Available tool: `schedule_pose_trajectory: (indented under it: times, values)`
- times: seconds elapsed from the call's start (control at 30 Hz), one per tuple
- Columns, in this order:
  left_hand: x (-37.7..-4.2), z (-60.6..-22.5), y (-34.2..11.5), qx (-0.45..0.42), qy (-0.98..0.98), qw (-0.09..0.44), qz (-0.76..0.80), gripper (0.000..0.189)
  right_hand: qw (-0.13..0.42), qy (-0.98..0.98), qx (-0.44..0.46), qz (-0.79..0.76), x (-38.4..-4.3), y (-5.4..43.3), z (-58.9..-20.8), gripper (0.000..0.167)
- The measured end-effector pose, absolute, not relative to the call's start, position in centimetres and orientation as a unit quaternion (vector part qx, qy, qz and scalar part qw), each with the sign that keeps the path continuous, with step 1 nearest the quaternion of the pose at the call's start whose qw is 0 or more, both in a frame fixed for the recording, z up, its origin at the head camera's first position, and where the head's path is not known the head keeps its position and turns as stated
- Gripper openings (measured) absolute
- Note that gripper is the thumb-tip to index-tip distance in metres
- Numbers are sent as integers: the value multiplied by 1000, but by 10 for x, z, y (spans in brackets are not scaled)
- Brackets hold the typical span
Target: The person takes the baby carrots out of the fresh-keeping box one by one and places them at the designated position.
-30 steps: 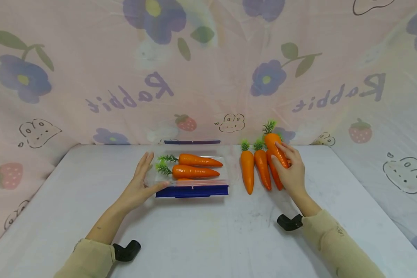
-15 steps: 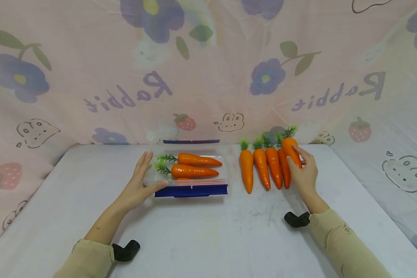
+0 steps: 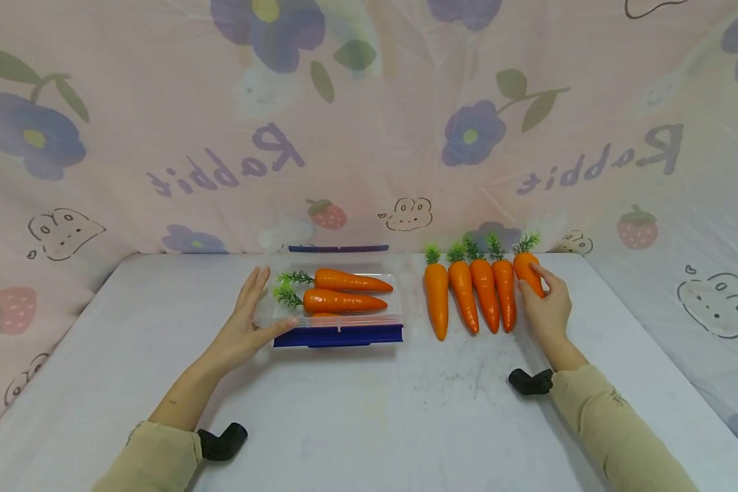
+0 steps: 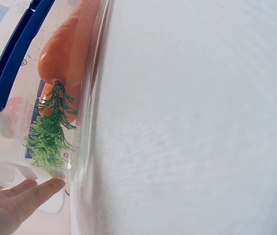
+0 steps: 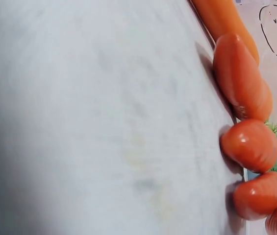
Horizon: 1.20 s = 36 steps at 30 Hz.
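A clear plastic box [image 3: 350, 320] with blue locking flaps lies left of centre in the head view. Two carrots [image 3: 346, 301] with leafy green tops lie inside, and part of another shows low behind the front wall. My left hand [image 3: 240, 335] rests against the box's left end, thumb along its near edge and fingers straight; the left wrist view shows fingertips [image 4: 55, 183] at the clear wall. My right hand [image 3: 549, 307] pinches a carrot [image 3: 527, 266] at the right end of a row, thumb on one side, fingers on the other. The right wrist view shows carrot tips [image 5: 251, 145] but not the hand.
Several carrots [image 3: 461, 290] lie side by side between the box and my right hand, tops facing the back. They stand on a white table [image 3: 369, 410]. A pink printed cloth [image 3: 369, 164] hangs behind the table's far edge.
My right hand has carried its carrot rightward and lowered it beside the others, from over the row to its right end. My left hand and the box have stayed put.
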<state>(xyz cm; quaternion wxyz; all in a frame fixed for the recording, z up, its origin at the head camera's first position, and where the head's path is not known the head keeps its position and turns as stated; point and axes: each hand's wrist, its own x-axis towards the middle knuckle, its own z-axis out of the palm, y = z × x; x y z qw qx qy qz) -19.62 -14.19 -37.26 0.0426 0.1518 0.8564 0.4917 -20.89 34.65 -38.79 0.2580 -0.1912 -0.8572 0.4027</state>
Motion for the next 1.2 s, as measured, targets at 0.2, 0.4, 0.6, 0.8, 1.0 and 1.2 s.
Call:
schedule_pose_trajectory:
  times: [0.2, 0.4, 0.6, 0.8, 1.0, 1.2]
  values:
    - [-196, -372, -142, 152, 857, 43, 491, 99, 219, -867, -202, 399, -210, 350, -388, 48]
    - [-196, -374, -142, 155, 853, 43, 497, 99, 184, -883, -201, 382, -209, 353, -387, 50]
    - [-197, -374, -142, 157, 852, 43, 498, 99, 152, -896, -206, 363, -208, 354, -385, 51]
    - [-197, -375, -142, 155, 854, 43, 495, 99, 109, -902, -210, 361, -210, 354, -385, 56]
    - [-197, -375, -142, 155, 857, 39, 490, 99, 133, -896, -210, 367, -211, 353, -381, 56]
    - [-196, -374, -143, 154, 858, 40, 489, 99, 153, -894, -203, 369, -213, 351, -377, 54]
